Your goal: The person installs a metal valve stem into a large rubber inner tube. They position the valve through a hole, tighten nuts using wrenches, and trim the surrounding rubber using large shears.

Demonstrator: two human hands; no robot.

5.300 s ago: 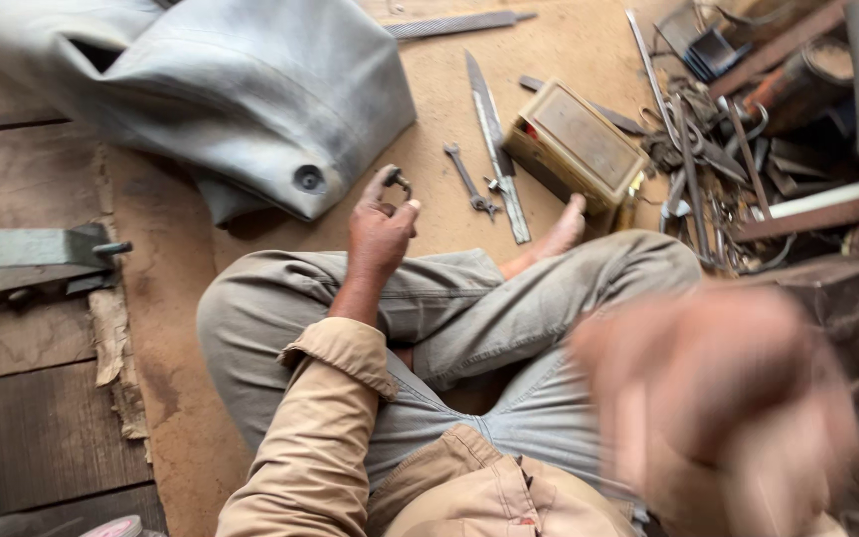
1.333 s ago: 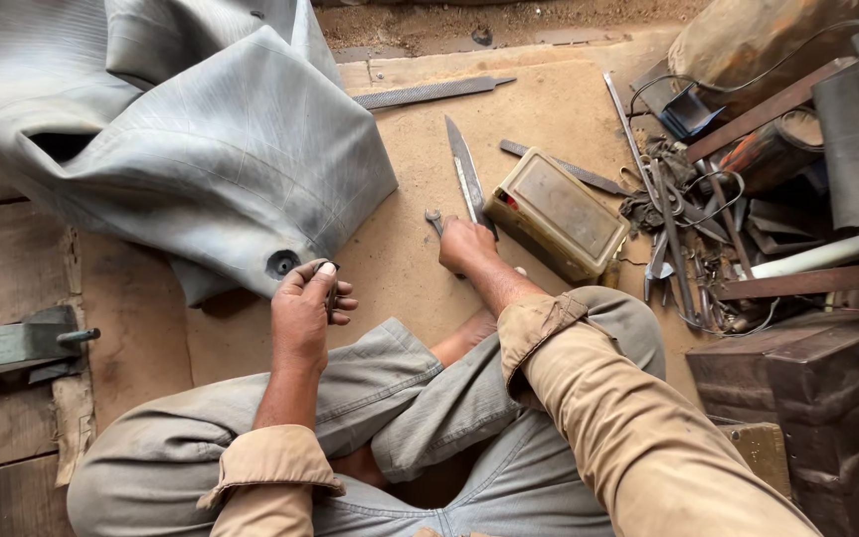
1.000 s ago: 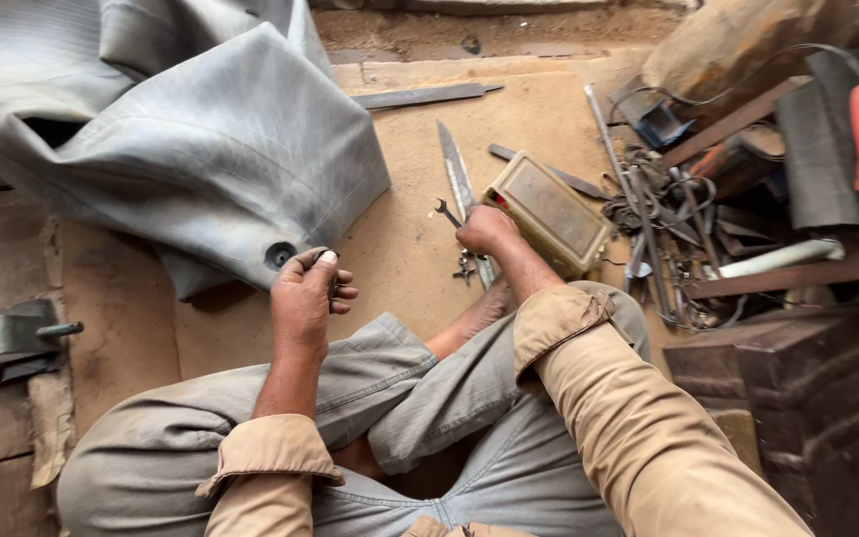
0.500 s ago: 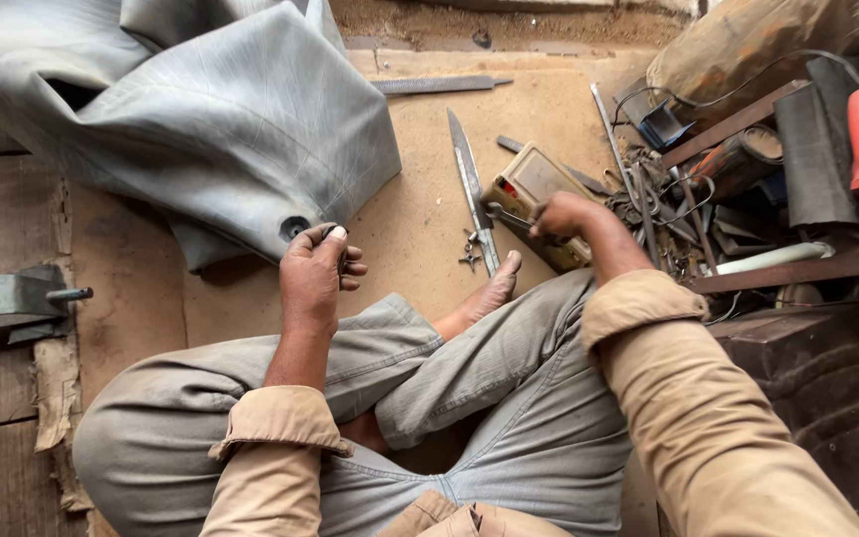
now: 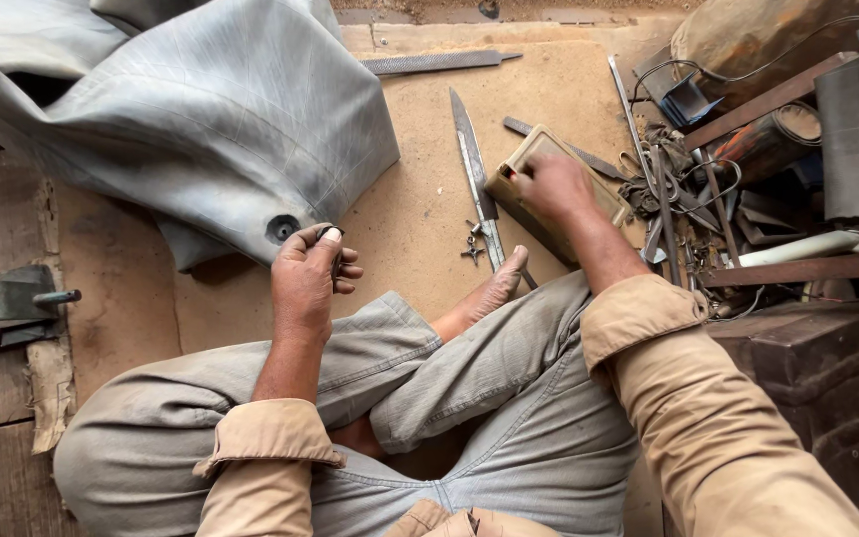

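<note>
Sitting on a dusty board floor (image 5: 400, 229); left hand (image 5: 305, 283) pinching a small metal piece (image 5: 335, 261), right hand (image 5: 554, 184) clutching the tin box (image 5: 534, 189) mid-frame.

The rubber tube (image 5: 201, 119) at far left is pale grey, crossed by faint creases, with one dark round hole. The board (image 5: 400, 209) under it is sandy tan. The trousers (image 5: 469, 408) near the camera are grey-green, the sleeves (image 5: 270, 447) khaki. The tin (image 5: 529, 204) at the right hand (image 5: 554, 184) is dull olive-yellow with a small red spot. The long blade (image 5: 474, 169) beside it is steel grey. The pipe (image 5: 807, 247) on the right is cream white, among rusty brown and black scrap.
</note>
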